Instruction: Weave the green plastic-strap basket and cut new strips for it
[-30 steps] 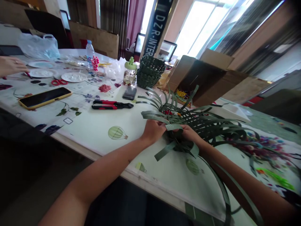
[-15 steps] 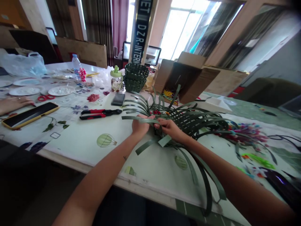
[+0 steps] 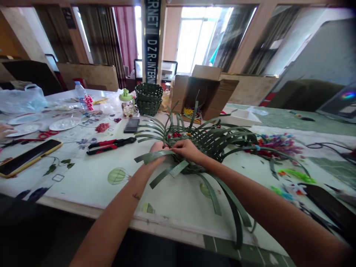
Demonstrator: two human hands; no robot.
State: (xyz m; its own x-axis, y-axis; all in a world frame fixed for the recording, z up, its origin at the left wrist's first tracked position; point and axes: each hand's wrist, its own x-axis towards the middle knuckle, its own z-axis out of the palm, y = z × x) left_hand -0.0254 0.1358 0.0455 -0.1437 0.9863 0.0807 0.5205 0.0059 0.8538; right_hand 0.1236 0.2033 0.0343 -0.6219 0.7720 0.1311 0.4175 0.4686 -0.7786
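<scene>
A half-woven basket (image 3: 214, 139) of flat dark green strips lies on the table, its loose ends fanning out on all sides. At its near left edge my left hand (image 3: 159, 149) is closed on a green strip (image 3: 144, 155) that runs across the back of the hand. Close beside it, my right hand (image 3: 187, 150) pinches the strips at the same edge, fingertips almost meeting the left ones. Small red and orange bits (image 3: 175, 135) show among the strips behind the hands. The fingertips are partly hidden by the weave.
Red-handled pliers (image 3: 111, 144) and a phone (image 3: 30, 157) lie to the left. A finished green basket (image 3: 148, 99), a lidded jar (image 3: 127, 104) and a cardboard box (image 3: 204, 92) stand behind. Colourful pipe cleaners (image 3: 278, 144) lie right. Another person's hand (image 3: 6, 130) is at far left.
The camera view has levelled and shifted. My right hand has closed in nearer the left at the basket's edge. The other person's hand has drawn back leftward.
</scene>
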